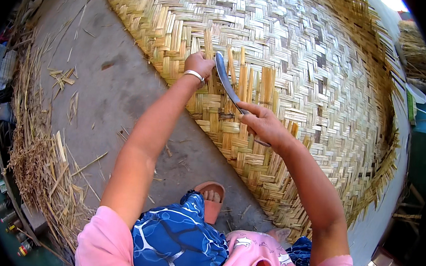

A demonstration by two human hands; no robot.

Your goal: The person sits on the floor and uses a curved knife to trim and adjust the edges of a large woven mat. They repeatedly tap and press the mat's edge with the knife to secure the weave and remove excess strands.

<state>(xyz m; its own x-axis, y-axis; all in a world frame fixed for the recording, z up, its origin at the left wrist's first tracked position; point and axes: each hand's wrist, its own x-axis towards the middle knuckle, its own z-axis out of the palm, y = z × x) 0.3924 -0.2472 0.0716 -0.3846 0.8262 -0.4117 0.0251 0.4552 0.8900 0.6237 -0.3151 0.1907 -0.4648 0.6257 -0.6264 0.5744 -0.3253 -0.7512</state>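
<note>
A large woven reed mat [299, 55] lies before me, its near-left edge running diagonally. My left hand [200, 65], with a white bangle at the wrist, is closed at the base of a flat reed strip [208, 43] that sticks up from the weave. My right hand [261, 123] grips the handle of a curved metal tool [225, 79], whose broad, blunt-looking end points up and left. The tool's tip is close beside my left fingers, above the mat. Several loose strip ends [266, 85] stand out of the weave between and beyond my hands.
Scraps of reed [63, 78] lie on the grey concrete floor [105, 39] at left. Farther left is a heap of dry stalks [40, 169], with bottles [23, 247] beyond it. My foot in a pink sandal [212, 203] is near the mat's edge. Frayed reed ends fringe the mat's right side.
</note>
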